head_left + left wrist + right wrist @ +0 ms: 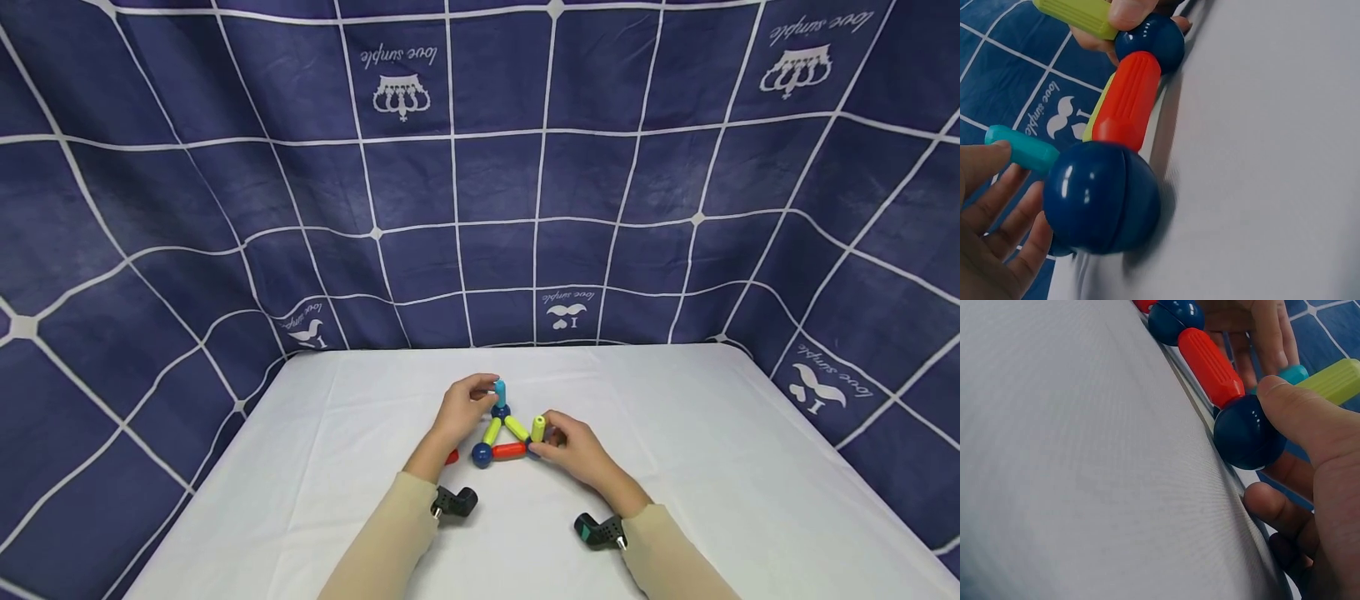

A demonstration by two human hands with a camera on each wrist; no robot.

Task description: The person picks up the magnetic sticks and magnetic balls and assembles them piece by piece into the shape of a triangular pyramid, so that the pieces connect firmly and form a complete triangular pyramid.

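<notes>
A triangle of toy building rods and dark blue balls lies on the table. Its front side is a red rod between the left ball and the right ball. Two yellow-green rods run back to the rear ball. On that rear ball stands a turquoise rod, which my left hand pinches between thumb and finger. My right hand grips the right ball, its thumb at the base of an upright yellow-green rod.
Another red piece lies left of the left ball, partly hidden by my left wrist. A white cloth covers the table. Behind it hangs a dark blue curtain with white grid lines. Small black cameras sit at both wrists.
</notes>
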